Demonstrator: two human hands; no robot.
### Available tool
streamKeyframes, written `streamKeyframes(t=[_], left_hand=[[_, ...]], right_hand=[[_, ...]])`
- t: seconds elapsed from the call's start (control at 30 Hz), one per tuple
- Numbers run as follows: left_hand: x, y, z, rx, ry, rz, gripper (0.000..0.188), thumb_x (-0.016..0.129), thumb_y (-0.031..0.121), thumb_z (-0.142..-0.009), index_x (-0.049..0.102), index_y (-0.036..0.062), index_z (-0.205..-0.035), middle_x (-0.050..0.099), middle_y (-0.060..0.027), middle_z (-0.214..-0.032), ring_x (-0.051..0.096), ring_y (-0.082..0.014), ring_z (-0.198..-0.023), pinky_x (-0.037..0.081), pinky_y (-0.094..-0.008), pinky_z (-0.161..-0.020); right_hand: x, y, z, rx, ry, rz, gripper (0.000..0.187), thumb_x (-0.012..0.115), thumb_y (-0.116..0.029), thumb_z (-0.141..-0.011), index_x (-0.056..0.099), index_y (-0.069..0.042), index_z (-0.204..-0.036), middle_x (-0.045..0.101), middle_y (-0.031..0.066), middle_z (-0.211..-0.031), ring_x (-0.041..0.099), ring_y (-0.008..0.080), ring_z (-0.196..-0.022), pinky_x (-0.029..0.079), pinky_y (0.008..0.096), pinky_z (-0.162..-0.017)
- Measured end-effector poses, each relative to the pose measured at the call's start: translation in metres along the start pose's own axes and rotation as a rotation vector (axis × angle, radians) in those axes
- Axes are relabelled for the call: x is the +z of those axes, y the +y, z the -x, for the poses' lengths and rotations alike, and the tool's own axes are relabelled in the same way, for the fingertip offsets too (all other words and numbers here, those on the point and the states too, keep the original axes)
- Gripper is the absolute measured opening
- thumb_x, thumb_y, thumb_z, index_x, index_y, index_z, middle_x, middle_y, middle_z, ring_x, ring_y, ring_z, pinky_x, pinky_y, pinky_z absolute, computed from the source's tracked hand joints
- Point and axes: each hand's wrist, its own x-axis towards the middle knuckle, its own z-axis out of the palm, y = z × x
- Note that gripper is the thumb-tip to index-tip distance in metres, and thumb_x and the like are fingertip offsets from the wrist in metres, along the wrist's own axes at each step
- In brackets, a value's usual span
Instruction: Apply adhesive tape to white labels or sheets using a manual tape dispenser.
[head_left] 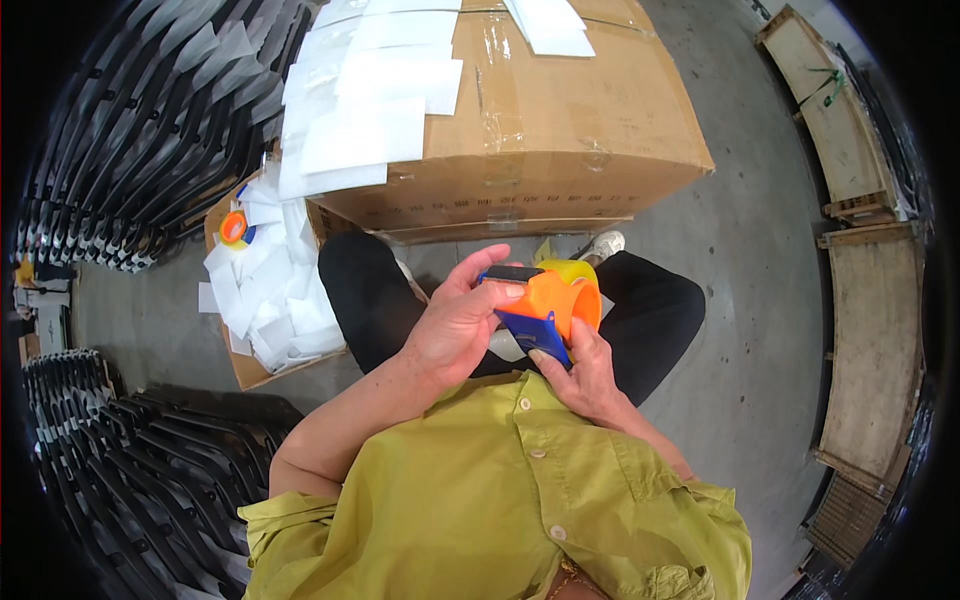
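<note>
An orange and blue tape dispenser [540, 310] with a roll of yellowish tape [572, 270] is held between my two hands above my lap. My left hand [462, 325] grips its dark front end, the thumb lying along the top and the fingers on the far side. My right hand [580, 375] is closed round its near right side, by the orange hub and the blue plate. Just beyond stands a large brown cardboard box [580, 110], with white foam sheets [365, 135] lying on its top left.
An open carton [255, 375] full of white foam pieces stands to my left, a second orange and blue tape dispenser [236, 230] on top. Black metal frames [150, 130] stacked with foam between them fill the left side. Wooden crates [870, 340] line the right.
</note>
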Motion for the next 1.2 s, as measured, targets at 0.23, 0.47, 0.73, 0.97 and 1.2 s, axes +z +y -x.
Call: streamKeyframes(t=[0.23,0.47,0.73,0.97,1.2], left_hand=[[-0.003,-0.002,-0.001,0.006,-0.001,0.022,0.057,0.058,0.003,-0.079,0.031,0.0017,-0.128,0.048,-0.0105,-0.114,0.052,-0.0171,-0.101,0.039,-0.0331,-0.092],[-0.002,-0.003,0.000,0.035,-0.017,0.008,0.051,0.055,0.004,-0.081,0.034,0.0031,-0.128,0.048,-0.0103,-0.115,0.052,-0.0176,-0.101,0.039,-0.0329,-0.091],[-0.001,-0.002,-0.003,0.024,-0.029,-0.031,0.044,0.056,0.007,-0.081,0.040,-0.0003,-0.122,0.052,-0.0118,-0.116,0.050,-0.0193,-0.107,0.037,-0.0334,-0.095],[-0.001,-0.001,-0.005,0.011,0.001,-0.068,0.048,0.061,0.005,-0.077,0.040,-0.0014,-0.121,0.052,-0.0121,-0.115,0.051,-0.0185,-0.106,0.038,-0.0316,-0.094],[-0.008,-0.005,-0.006,0.035,-0.027,-0.064,0.047,0.060,0.004,-0.078,0.042,-0.0027,-0.120,0.052,-0.0120,-0.116,0.052,-0.0183,-0.105,0.039,-0.0320,-0.094]], right_hand=[[0.001,0.002,-0.001,0.012,0.000,-0.032,0.037,0.067,-0.011,-0.071,0.048,0.000,-0.100,0.056,0.0174,-0.080,0.056,0.0347,-0.070,0.044,0.0383,-0.061],[0.001,0.008,0.003,0.052,-0.014,-0.071,0.033,0.068,-0.013,-0.071,0.047,0.000,-0.094,0.055,0.0166,-0.076,0.055,0.0336,-0.066,0.043,0.0379,-0.058],[-0.001,0.009,0.000,0.027,0.009,-0.028,0.034,0.068,-0.014,-0.070,0.047,0.000,-0.093,0.055,0.0171,-0.074,0.055,0.0353,-0.066,0.042,0.0390,-0.058],[-0.001,0.004,-0.001,0.046,0.005,-0.046,0.035,0.067,-0.013,-0.071,0.048,0.000,-0.098,0.056,0.0175,-0.077,0.056,0.0359,-0.068,0.043,0.0395,-0.059],[0.000,0.006,0.001,0.036,0.000,-0.021,0.036,0.067,-0.012,-0.070,0.048,0.000,-0.098,0.056,0.0175,-0.077,0.056,0.0356,-0.069,0.043,0.0394,-0.059]])
